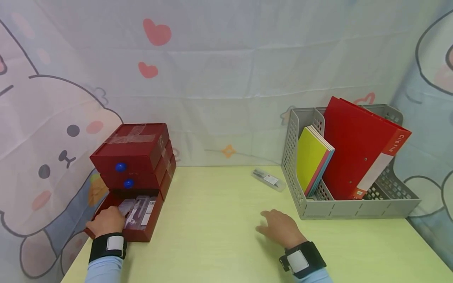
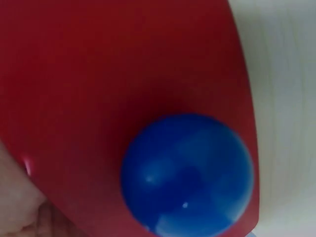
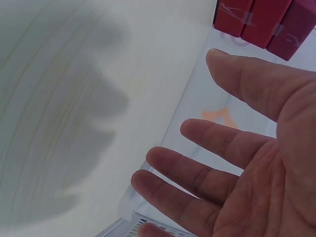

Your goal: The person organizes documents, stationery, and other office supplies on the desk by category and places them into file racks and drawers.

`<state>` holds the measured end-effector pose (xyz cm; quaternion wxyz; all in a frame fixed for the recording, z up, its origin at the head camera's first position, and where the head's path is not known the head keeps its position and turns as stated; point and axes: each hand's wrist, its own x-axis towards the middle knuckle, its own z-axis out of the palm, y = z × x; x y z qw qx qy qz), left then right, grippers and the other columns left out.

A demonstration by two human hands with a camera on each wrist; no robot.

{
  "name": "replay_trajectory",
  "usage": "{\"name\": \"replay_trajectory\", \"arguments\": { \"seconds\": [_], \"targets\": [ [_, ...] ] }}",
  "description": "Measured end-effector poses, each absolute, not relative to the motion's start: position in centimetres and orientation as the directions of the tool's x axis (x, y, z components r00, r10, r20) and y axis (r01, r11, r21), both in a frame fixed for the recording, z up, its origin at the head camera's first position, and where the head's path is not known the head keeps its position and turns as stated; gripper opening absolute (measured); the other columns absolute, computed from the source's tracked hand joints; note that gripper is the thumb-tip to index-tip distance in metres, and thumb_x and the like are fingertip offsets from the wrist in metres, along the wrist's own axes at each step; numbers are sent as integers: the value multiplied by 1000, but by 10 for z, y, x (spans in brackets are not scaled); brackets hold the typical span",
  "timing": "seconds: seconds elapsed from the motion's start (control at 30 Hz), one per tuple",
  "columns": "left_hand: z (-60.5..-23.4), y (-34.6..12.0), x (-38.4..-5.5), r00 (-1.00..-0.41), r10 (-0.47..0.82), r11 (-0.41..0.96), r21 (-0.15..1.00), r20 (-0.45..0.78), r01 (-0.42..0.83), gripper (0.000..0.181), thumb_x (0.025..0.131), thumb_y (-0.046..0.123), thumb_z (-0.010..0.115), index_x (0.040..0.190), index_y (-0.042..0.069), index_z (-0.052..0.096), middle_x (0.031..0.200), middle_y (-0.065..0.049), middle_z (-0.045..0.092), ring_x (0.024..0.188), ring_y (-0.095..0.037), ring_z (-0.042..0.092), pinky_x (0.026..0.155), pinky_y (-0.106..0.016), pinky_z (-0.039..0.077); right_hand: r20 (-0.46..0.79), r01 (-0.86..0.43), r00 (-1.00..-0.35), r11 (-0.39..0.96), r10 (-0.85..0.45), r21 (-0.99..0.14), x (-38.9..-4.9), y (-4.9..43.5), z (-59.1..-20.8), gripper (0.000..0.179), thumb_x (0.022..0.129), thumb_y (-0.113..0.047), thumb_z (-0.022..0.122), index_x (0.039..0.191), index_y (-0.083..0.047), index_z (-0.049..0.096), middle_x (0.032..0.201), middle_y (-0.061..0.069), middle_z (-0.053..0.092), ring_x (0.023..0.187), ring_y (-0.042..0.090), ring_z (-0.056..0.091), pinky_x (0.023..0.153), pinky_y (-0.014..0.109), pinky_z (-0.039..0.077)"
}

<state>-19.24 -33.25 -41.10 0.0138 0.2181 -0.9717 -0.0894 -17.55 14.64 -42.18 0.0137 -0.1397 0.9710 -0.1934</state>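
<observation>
My left hand (image 1: 107, 221) grips the left front edge of the pulled-out bottom drawer (image 1: 139, 236) of a dark red drawer stack. In the left wrist view the drawer's red front and its round blue knob (image 2: 187, 175) fill most of the picture, with part of the hand over the rim at lower left. Clear plastic cases (image 1: 136, 212), one with a white label, lie inside the drawer. Over the table, my right hand (image 1: 281, 228) hovers with fingers spread and holds nothing. In the right wrist view its fingers are apart above their shadow.
Two closed drawers with blue knobs (image 1: 120, 167) sit above the open one. A translucent pencil case (image 1: 269, 180) lies near the table's back edge. At right stands a grey file rack (image 1: 354, 210) holding notebooks (image 1: 311, 161) and a leaning red file (image 1: 357, 153).
</observation>
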Motion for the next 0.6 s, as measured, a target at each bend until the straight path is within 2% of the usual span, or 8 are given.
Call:
{"name": "replay_trajectory", "arguments": {
  "seconds": [0.33, 0.6],
  "targets": [
    [-412, -334, -193, -919, -376, 914, 119, -119, -389, 49, 87, 26, 68, 112, -15, 62, 97, -32, 65, 87, -51, 58, 92, -76, 36, 17, -260, -961, 886, -275, -385, -177, 145, -423, 46, 87, -27, 73, 122, 2, 64, 109, 20, 67, 105, 39, 63, 89, 53, 50],
    [-404, -315, -189, -928, -370, 910, 182, -44, -372, 50, 90, 29, 65, 114, -15, 61, 105, -37, 62, 94, -57, 56, 94, -78, 32, 24, -266, -960, 884, -279, -384, -178, 145, -426, 46, 87, -27, 73, 122, 2, 64, 111, 21, 67, 106, 40, 63, 89, 54, 49]
  ]
}}
